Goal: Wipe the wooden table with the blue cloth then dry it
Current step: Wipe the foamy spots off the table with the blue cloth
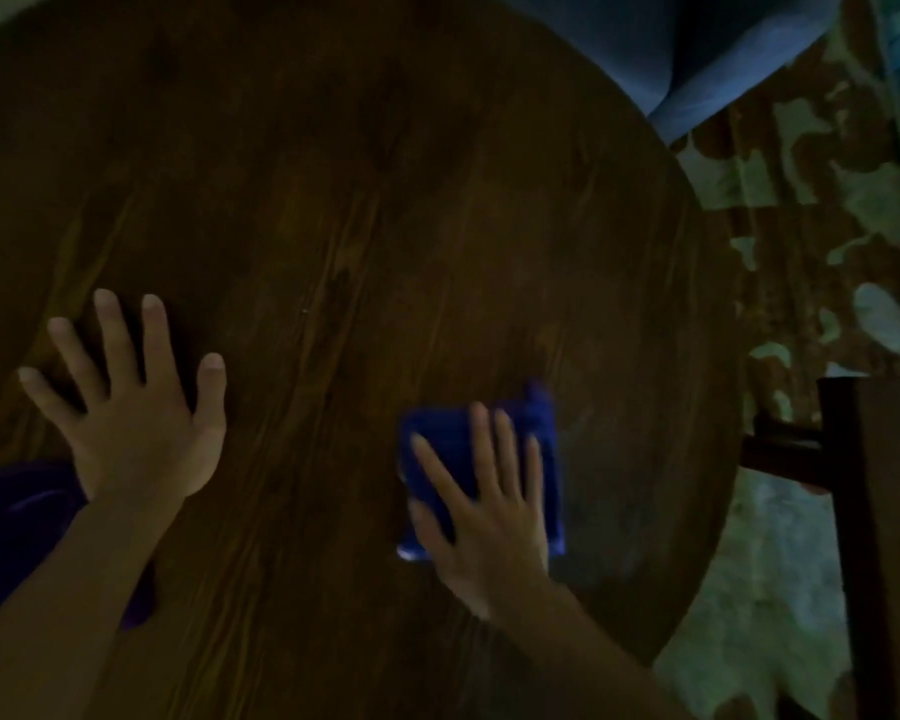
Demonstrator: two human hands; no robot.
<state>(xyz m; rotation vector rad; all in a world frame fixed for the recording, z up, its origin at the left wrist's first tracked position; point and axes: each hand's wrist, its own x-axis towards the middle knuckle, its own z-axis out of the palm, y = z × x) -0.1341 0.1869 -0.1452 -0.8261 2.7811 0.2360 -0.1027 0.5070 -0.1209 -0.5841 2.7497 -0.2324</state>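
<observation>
Round dark wooden worktop (365, 210) fills the view, dim light; a blue upholstered seat (707, 59) sits at its far edge and a dark wooden chair (853, 511) stands off the right rim, over a patterned rug (811, 210). Left hand (136, 423) lies palm-down on bare wood, fingers (110, 335) spread wide and holding nothing, likely bracing the body for the reach. Right hand (489, 511) presses the folded blue cloth (437, 449) flat near the right rim, fingers extended on top, not gripping; a faint, possibly damp sheen beside it suggests wiping underway.
</observation>
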